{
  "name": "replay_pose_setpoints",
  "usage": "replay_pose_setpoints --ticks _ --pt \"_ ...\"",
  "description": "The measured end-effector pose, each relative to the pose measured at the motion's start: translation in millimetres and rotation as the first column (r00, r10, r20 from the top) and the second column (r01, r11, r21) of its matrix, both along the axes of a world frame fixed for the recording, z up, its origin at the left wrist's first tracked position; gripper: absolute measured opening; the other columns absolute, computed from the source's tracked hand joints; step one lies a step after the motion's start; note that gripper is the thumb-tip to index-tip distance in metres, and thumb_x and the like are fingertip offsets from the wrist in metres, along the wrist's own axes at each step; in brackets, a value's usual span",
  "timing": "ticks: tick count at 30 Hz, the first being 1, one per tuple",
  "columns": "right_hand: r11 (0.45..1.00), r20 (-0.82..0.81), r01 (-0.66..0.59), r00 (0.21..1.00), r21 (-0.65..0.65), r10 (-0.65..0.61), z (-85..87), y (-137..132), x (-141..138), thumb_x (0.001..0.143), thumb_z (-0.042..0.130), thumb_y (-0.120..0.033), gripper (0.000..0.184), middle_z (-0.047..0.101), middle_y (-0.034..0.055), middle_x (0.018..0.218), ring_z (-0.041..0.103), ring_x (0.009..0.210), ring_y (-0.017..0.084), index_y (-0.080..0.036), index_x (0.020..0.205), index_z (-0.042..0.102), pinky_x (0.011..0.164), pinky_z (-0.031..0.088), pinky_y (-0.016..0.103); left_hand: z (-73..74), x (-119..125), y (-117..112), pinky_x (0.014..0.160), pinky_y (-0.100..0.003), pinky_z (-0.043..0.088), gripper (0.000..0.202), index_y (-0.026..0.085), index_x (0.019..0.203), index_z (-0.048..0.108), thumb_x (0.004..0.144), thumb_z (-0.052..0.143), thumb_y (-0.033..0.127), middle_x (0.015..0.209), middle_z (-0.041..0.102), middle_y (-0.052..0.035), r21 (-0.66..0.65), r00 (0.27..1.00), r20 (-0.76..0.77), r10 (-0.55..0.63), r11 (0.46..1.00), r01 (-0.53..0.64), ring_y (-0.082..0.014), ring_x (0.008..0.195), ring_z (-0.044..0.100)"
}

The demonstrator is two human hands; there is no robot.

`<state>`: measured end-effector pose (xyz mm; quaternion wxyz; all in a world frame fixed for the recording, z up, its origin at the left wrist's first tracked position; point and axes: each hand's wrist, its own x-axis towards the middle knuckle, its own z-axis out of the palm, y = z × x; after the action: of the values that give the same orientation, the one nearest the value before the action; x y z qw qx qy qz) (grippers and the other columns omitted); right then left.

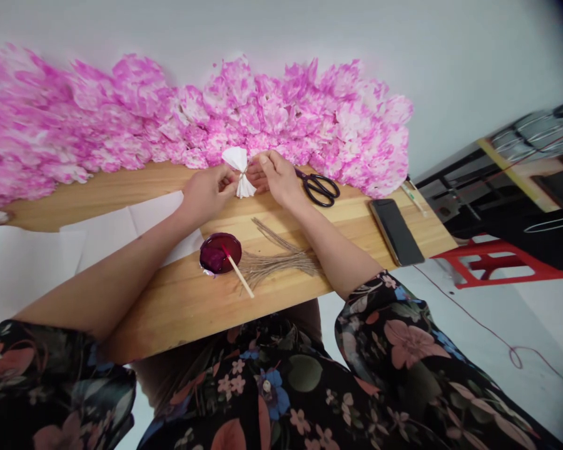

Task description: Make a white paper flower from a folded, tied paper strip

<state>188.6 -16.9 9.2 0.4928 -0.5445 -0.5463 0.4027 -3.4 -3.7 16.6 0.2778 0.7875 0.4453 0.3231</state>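
One paper (235,159), cinched by a tie (242,175), seems pinched near its middle by the left hand (205,192), the right hand (280,180) loosely open beside it over the table (351,215); tightening looks in hand, calling next for a steady hold.

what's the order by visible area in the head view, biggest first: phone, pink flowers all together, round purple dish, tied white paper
1. Pink flowers, by far
2. Phone
3. Round purple dish
4. Tied white paper

This goes by how they look here, not true size.
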Motion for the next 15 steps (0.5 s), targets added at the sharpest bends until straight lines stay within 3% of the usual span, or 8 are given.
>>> replay_pose_setpoints --ticks 4,7,11,13,15 --pt "0.999 -0.022 -0.015 1.000 -0.035 0.014 -1.2 3.2 10.6 0.100 0.050 -0.066 0.046 0.071 0.0066 0.090 0.070 0.079 0.018 -0.021 0.105 0.062 0.059 0.056 0.026 -4.9 -0.2 1.0 0.067 -0.027 0.045 0.007 0.020 0.080 0.064 0.082 0.061 0.027 0.080 0.074 -0.0031 -0.041 0.997 0.058 0.058 0.998 -0.055 -0.0179 0.072 0.063" --pt "1.000 0.109 -0.021 0.994 0.013 0.020 0.3 0.4 11.9 0.096 0.055 -0.067 0.049 0.068 0.0046 0.080 0.068 0.077 0.019 -0.020 0.093 0.067 0.064 0.054 0.027 -6.6 0.4 0.9 0.068 -0.027 0.046 0.009 0.019 0.080 0.066 0.082 0.062 0.027 0.081 0.075 -0.0040 -0.067 0.993 0.082 0.089 0.994 -0.083 -0.0177 0.072 0.064" --pt "0.988 0.290 -0.136 0.951 0.079 0.108 5.6 -8.6 4.1 0.095 0.065 -0.047 0.031 0.072 0.0038 0.085 0.068 0.086 0.019 -0.018 0.087 0.071 0.077 0.052 0.029 -4.5 1.4 -2.0 0.070 -0.027 0.048 0.011 0.019 0.083 0.068 0.082 0.061 0.028 0.081 0.075 -0.0034 -0.070 0.992 0.099 0.072 0.995 -0.065 -0.0177 0.074 0.065" --pt "0.979 0.307 -0.185 0.940 0.091 0.149 6.8 -11.7 -0.5 0.093 0.066 -0.033 0.017 0.075 0.0035 0.092 0.068 0.090 0.018 -0.018 0.094 0.073 0.082 0.052 0.029 -2.4 1.4 -3.4 0.071 -0.027 0.048 0.012 0.020 0.084 0.069 0.083 0.061 0.029 0.081 0.075 -0.0025 -0.059 0.993 0.107 0.054 0.997 -0.048 -0.0175 0.073 0.064" --pt "0.977 0.289 -0.195 0.944 0.092 0.161 7.1 -13.3 -3.8 0.092 0.063 -0.026 0.015 0.076 0.0031 0.094 0.069 0.090 0.018 -0.018 0.100 0.073 0.084 0.052 0.030 -0.7 0.6 -3.2 0.071 -0.028 0.048 0.015 0.020 0.083 0.070 0.084 0.061 0.031 0.080 0.075 -0.0020 -0.041 0.993 0.110 0.052 0.998 -0.048 -0.0175 0.073 0.064"
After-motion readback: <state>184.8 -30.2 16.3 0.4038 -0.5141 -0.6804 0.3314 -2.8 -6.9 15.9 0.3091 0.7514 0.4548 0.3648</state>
